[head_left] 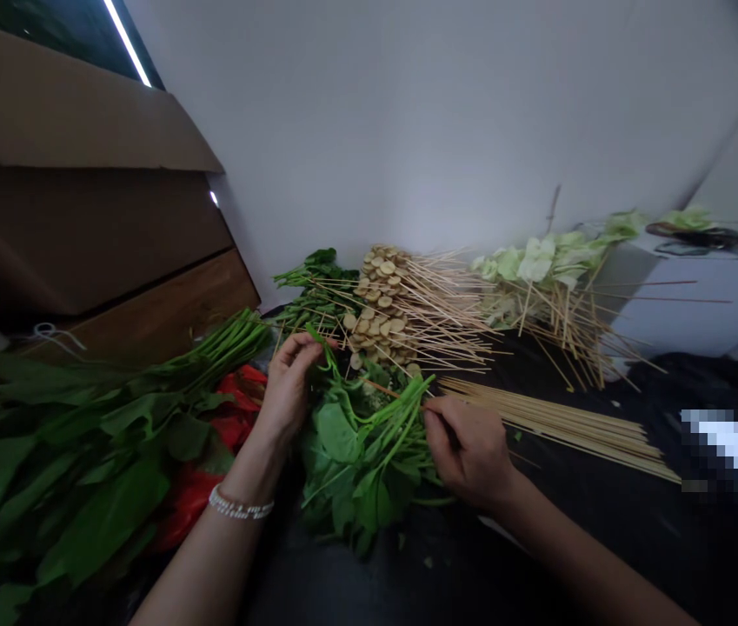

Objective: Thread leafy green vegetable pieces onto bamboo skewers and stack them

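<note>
Your left hand (294, 382) pinches a stem (329, 355), your right hand (469, 443) apparently a skewer (382, 389). Hard tugging could snap the stem.

Stem (330, 355): slender, bright green, pinched in the left grip (287, 382). Greens (342, 430): leafy, loosely heaped between the grips, stems slanting up toward the right grip (469, 443), leaves drooping below. Skewer (378, 387): thin, brown, partly covered, left of the right grip; hold on it unclear.
</note>
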Tool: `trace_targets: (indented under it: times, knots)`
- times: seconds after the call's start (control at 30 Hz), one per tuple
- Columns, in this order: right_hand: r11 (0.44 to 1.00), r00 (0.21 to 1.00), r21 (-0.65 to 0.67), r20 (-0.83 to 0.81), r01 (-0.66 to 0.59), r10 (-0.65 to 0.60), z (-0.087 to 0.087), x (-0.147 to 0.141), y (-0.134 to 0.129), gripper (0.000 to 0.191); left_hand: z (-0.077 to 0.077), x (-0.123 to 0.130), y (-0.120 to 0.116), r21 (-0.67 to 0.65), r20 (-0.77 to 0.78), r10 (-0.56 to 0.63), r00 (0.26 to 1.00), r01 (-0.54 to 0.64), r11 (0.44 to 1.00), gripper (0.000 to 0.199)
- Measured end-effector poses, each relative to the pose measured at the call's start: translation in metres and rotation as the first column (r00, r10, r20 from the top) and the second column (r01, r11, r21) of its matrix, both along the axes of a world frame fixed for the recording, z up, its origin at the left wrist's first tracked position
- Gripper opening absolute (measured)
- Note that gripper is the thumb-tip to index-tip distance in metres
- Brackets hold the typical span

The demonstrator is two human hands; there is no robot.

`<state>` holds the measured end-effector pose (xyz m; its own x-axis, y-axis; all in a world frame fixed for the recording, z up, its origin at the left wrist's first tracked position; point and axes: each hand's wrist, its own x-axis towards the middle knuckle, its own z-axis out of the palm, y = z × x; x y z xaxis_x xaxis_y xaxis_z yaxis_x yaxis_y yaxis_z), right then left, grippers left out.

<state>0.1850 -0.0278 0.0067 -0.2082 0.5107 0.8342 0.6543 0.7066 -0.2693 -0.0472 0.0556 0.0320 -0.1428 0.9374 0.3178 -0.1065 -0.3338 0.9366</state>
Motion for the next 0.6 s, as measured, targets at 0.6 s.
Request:
trace_targets:
  times: [0.6]
  knots:
    - [0.944, 0.912, -0.048, -0.247, 0.326, -0.327, 0.013, 0.023, 0.017, 0.016, -0.004, -0.01, 0.004, 0.395, -0.054, 0.609, 0.792, -0.543, 0.741, 0.023]
